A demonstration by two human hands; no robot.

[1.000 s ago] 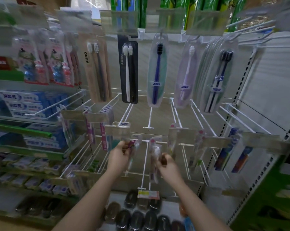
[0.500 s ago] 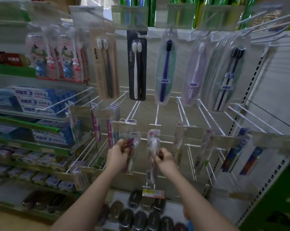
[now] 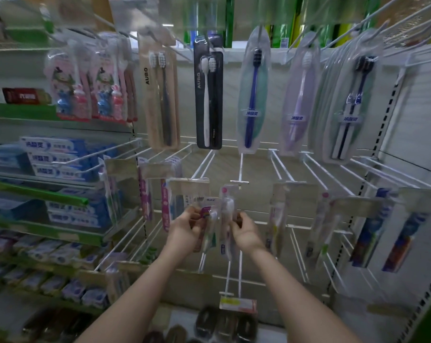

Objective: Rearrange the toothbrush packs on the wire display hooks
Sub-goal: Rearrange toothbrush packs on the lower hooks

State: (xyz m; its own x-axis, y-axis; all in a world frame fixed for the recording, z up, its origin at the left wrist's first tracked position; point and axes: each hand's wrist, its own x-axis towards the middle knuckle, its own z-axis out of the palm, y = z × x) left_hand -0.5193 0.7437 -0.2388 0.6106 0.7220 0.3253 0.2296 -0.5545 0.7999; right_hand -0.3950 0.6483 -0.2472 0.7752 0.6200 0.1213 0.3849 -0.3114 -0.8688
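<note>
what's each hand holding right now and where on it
Left hand grips a purple-topped toothbrush pack near its upper part; right hand pinches a clear pack at mid-height.

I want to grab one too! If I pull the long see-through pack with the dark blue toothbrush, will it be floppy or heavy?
Probably light: the clear plastic pack with the dark blue toothbrush holds one slim brush. Likely fairly stiff, hanging straight. It may swing on its wire hook.

Wire hooks (image 3: 240, 169): thin metal rod with a smooth white coating.
Toothbrush packs (image 3: 252, 95): clear glossy plastic blisters, glare at 12 o'clock.
AUBO pack (image 3: 160, 95): matt tan card.
Black AUBO pack (image 3: 208, 95): matt dark card.
Toothpaste boxes (image 3: 56, 157): glossy printed carton.
Back panel (image 3: 419, 107): pale, wood-grain look.
</note>
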